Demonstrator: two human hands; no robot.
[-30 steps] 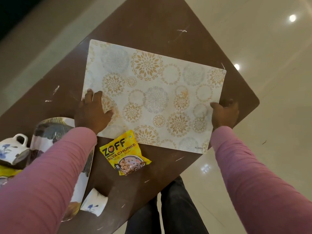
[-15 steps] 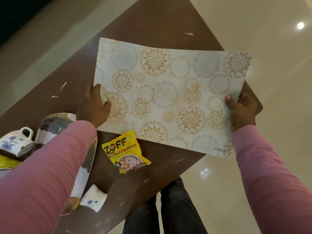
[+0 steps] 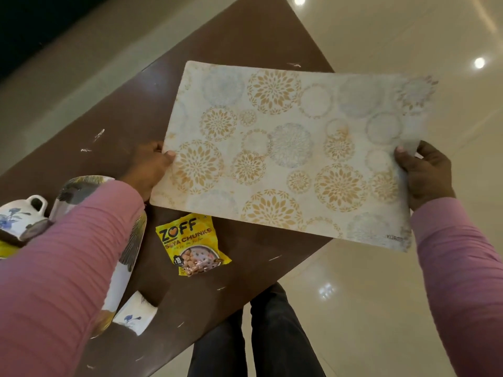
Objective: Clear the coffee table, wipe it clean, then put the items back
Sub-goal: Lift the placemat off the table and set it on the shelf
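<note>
At the left edge of the table [image 3: 231, 44] stands a white cup [image 3: 19, 216] with a blue flower and a handle. What is inside it cannot be seen. Beside it lies a painted plate [image 3: 81, 187], mostly hidden under the left sleeve. A second small cup [image 3: 135, 317] sits near the front edge, and its inside is also not visible. A yellow packet [image 3: 190, 243] lies flat between the plate and the mat.

The mat [image 3: 294, 153] is held with the printed face up. Its long axis runs from left to right, and its right part hangs past the table edge, over the floor [image 3: 381, 295]. The left hand [image 3: 148, 167] pinches the left short edge, thumb on top. The right hand [image 3: 427, 175] pinches the right short edge in the same way.
</note>
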